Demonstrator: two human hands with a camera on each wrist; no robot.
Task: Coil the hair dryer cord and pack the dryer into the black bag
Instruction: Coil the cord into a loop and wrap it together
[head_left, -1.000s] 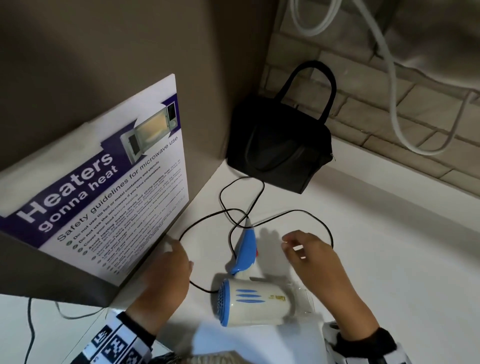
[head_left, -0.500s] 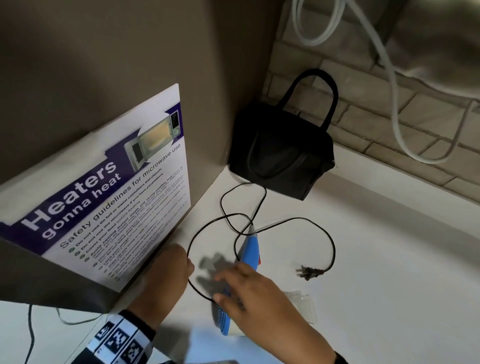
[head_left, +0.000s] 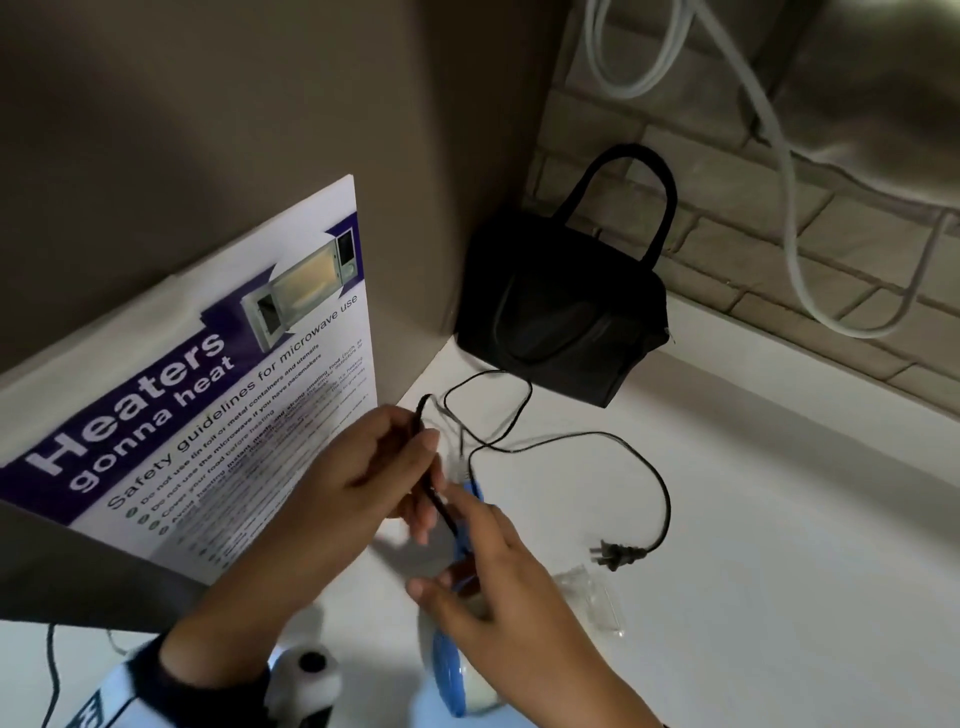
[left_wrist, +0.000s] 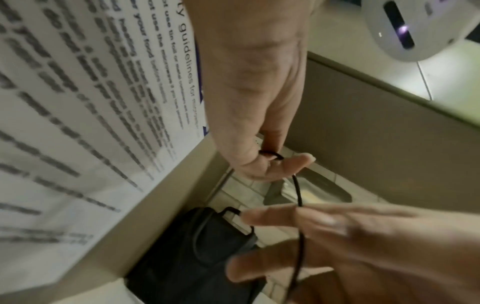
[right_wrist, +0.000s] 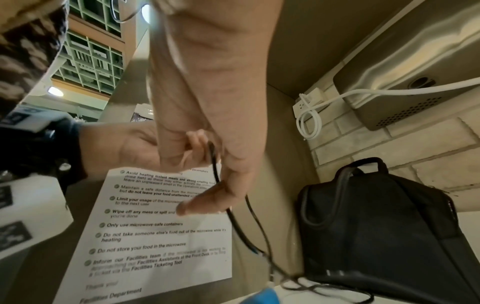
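The white and blue hair dryer (head_left: 451, 678) lies on the white counter (head_left: 779, 519), its blue handle (right_wrist: 267, 296) pointing toward the black bag (head_left: 561, 322). My left hand (head_left: 426, 441) is raised and pinches a bend of the black cord (left_wrist: 270, 155) between thumb and fingers. Just below it, the cord (head_left: 441, 509) runs across the fairly straight fingers of my right hand (head_left: 447, 545), between thumb and forefinger. The rest of the cord loops loosely on the counter and ends at the plug (head_left: 618, 553). The bag (right_wrist: 376, 226) stands upright in the corner.
A microwave-safety poster (head_left: 223, 395) hangs on the panel at the left, close to my left hand. A clear plastic piece (head_left: 592, 597) lies right of the dryer. A white cable (head_left: 795, 218) hangs on the brick wall above the bag, under a metal appliance (right_wrist: 405, 72).
My left hand has lifted off the counter by the poster and now pinches the cord. My right hand has drawn back from its reach across the dryer and meets the cord below the left.
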